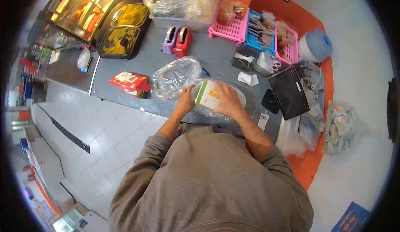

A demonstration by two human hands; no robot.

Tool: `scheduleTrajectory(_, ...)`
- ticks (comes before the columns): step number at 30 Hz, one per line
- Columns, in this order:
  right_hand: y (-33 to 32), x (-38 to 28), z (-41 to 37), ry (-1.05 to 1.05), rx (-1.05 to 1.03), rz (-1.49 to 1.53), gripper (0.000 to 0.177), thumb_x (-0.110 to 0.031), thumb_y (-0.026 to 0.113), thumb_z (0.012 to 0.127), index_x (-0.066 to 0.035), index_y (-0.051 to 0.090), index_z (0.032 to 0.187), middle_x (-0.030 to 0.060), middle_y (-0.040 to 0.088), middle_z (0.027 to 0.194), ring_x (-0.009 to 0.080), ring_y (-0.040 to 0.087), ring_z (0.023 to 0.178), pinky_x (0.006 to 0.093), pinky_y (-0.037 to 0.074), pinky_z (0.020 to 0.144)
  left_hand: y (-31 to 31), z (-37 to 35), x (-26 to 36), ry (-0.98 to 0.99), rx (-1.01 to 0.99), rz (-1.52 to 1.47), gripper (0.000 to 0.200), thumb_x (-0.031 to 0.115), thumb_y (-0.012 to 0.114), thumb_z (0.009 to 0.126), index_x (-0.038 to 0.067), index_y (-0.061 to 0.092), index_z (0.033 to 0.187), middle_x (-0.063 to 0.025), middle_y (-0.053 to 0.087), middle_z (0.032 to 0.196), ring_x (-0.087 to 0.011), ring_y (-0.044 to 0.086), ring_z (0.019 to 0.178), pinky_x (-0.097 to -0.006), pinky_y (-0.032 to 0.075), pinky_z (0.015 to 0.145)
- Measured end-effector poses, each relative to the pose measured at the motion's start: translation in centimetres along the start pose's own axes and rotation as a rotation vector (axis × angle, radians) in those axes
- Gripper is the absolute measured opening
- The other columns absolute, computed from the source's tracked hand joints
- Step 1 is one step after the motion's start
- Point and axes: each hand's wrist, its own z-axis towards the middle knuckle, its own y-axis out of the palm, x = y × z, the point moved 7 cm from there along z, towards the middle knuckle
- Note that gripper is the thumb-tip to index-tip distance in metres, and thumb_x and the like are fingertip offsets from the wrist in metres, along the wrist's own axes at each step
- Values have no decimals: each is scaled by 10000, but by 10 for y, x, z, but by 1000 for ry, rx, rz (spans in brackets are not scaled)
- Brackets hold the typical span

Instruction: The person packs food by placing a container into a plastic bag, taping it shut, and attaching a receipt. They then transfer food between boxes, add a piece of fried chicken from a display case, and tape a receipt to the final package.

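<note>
A white box with a green edge and yellow print (207, 100) lies on a clear plastic bag (237, 91) at the counter's front edge. My right hand (228, 101) is spread over the box's right part and grips it. At the box's left side, my left hand (186, 100) has its fingers curled at the bag's edge; its fingertips are partly hidden. Another clear plastic bag (175, 77) lies crumpled just beyond my left hand. To its left sits a red and white food box (130, 82), with its flap partly raised and food showing inside.
Tape dispensers, purple (169, 41) and red (182, 43), stand behind the bags. Farther back are black food trays (119, 42), a bag-filled plastic tub (181, 21), and pink (227, 25) and blue (259, 34) baskets. A black tablet (289, 92) stands at right.
</note>
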Motion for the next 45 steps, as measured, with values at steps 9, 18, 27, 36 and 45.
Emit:
scheduleTrajectory(9, -130, -27, 15, 173, 563, 717, 1057, -146, 903, 600, -88, 307, 1471, 176, 472, 1307, 301, 522, 1179, 420, 474, 972, 48, 12, 28, 85, -23, -122, 707, -4, 656, 745, 43, 372, 1390, -268, 512, 1252, -443, 494, 1185, -465, 426, 1004)
scheduleTrajectory(18, -158, -109, 39, -20, 444, 135, 957, -261, 899, 587, -137, 442, 1420, 180, 525, 1167, 328, 573, 1038, 434, 489, 901, -38, -22, 65, -40, -48, -1552, 543, 354, 646, 899, 85, 475, 1339, -62, 548, 1237, -204, 508, 1174, -408, 434, 985)
scheduleTrajectory(27, -40, -281, 126, -264, 118, 512, 559, -465, 657, 862, -119, 576, 1293, 176, 576, 1035, 329, 591, 973, 443, 482, 853, -255, -136, -45, 38, 431, -1258, 638, 176, 624, 763, -32, 409, 1326, -191, 596, 1174, -269, 658, 990, -360, 560, 832)
scheduleTrajectory(36, 155, -270, 281, 17, -109, 226, 443, -369, 676, 855, -110, 614, 1208, 184, 625, 1126, 327, 603, 1062, 420, 482, 903, -403, -90, -389, -341, 412, -1023, 570, 263, 595, 775, -48, 447, 1230, -175, 590, 1089, -251, 629, 941, -344, 517, 838)
scheduleTrajectory(45, 124, -245, 235, 273, 323, 391, 338, -290, 711, 842, -73, 648, 1093, 148, 641, 1074, 297, 610, 1010, 414, 492, 864, -473, -22, -337, -450, 585, 345, 689, 441, 681, 825, -34, 487, 1285, -238, 528, 1196, -265, 520, 1145, -370, 402, 968)
